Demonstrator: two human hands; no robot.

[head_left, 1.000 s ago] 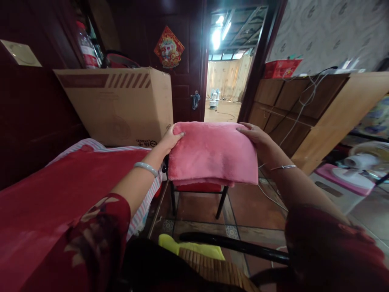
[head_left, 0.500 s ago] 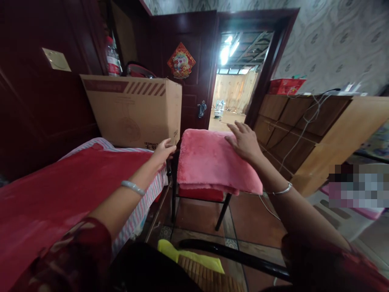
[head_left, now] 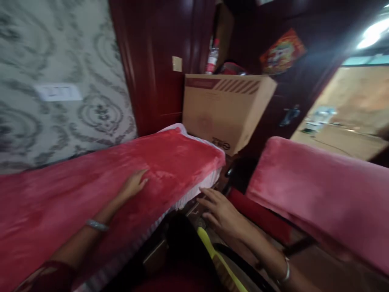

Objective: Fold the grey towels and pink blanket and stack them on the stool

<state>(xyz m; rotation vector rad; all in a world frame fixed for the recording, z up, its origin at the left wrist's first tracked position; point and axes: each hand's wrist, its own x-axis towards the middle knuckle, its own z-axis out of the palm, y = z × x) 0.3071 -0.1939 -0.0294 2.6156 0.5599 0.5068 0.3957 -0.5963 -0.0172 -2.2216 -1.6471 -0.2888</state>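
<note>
A red plush blanket (head_left: 170, 162) covers a long low surface on the left, with striped cloth (head_left: 194, 194) showing along its edge. Over this blanket is my left hand (head_left: 133, 185), its fingers stretched out and nothing in them; whether it touches the pile I cannot tell. My right hand (head_left: 223, 213) hangs in the air between the covered surface and a chair, fingers apart and holding nothing. On the chair's red seat (head_left: 261, 215), to the right, lies a folded pink plush cloth (head_left: 316, 186).
A large cardboard box (head_left: 219, 109) stands at the far end of the blanket, with a red-capped bottle (head_left: 213, 56) on top. Below my right hand are a yellow cloth (head_left: 206, 241) and a black curved bar (head_left: 243, 263). A doorway opens at right.
My view has swung left. Both hands have moved away from the chair: the left is now over the red blanket, and the right has left the folded pink cloth.
</note>
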